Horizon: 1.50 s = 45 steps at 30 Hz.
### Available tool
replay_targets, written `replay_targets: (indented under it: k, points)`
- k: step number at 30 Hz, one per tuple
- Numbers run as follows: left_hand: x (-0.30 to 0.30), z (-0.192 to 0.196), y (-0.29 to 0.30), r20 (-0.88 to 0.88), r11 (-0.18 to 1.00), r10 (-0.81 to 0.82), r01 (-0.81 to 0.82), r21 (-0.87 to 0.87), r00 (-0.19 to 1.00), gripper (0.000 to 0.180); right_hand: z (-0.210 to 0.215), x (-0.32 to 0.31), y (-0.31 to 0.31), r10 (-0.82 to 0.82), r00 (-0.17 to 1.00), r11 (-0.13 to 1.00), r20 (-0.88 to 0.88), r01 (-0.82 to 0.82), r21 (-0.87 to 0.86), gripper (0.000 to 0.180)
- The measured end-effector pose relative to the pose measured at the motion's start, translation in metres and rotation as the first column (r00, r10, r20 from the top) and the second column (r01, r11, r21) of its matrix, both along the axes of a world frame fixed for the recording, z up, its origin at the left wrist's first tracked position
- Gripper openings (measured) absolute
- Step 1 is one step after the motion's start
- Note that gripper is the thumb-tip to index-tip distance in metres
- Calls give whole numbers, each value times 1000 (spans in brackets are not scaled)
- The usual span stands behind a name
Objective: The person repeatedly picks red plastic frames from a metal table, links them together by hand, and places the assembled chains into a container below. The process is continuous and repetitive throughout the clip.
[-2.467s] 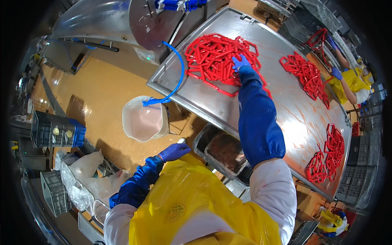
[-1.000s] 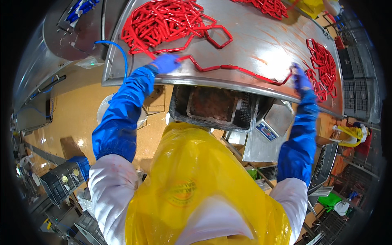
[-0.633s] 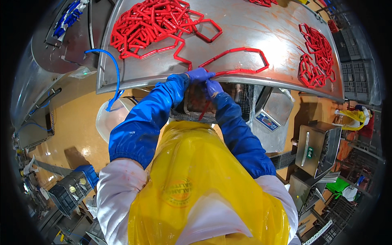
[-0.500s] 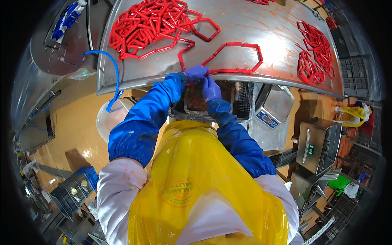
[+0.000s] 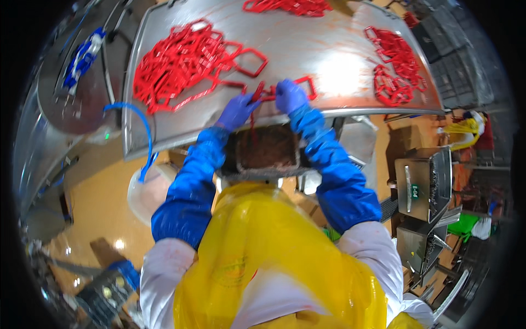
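At the table's near edge my gloved left hand (image 5: 238, 112) is closed round a string of red sausage links (image 5: 257, 92), with one thin end hanging down below it. My gloved right hand (image 5: 291, 97) is just right of it, fingers curled on the same string. A loop of links (image 5: 308, 88) shows beyond that hand. To the left the string leads toward a large pile of linked red sausages (image 5: 183, 68) on the steel table (image 5: 307, 46). What the fingertips grip is partly hidden and blurred.
A smaller sausage pile (image 5: 395, 66) lies at the table's right, another (image 5: 287, 6) at the far edge. Below the near edge stands a dark crate (image 5: 267, 148) with reddish contents. A blue hose (image 5: 143, 123) hangs at the left over a white tub (image 5: 148, 189). Steel boxes (image 5: 419, 183) stand right.
My hands have moved apart and up over the table, the left one to the left. The large loop on the right has been drawn in toward my right hand. The view has shifted.
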<state>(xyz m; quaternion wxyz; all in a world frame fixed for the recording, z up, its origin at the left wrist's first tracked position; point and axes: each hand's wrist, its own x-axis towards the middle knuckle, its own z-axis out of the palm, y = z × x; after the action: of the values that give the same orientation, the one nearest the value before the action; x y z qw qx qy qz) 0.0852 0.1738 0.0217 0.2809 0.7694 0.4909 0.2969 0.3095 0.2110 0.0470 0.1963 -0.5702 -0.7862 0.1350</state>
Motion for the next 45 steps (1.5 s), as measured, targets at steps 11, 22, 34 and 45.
replay_targets:
  k: [11, 22, 34, 45]
  points:
    - [28, -20, -17, 840, 823, 341, 298, -483, 422, 32, 7, -34, -27, 233, 971, 961, -52, -238, -142, 31]
    - [5, -49, -38, 596, 372, 518, 466, -803, 614, 25, -76, -40, -119, -247, 629, 851, -737, -224, -476, 31]
    - [-36, 8, -16, 431, 698, 553, -114, -707, 714, 31, -204, 56, -153, -152, 964, 929, -216, 65, -364, 42]
    - [-26, -41, -19, 383, 803, 261, 21, -595, 886, 12, -3, -81, -121, 329, 931, 924, -160, -282, 258, 20]
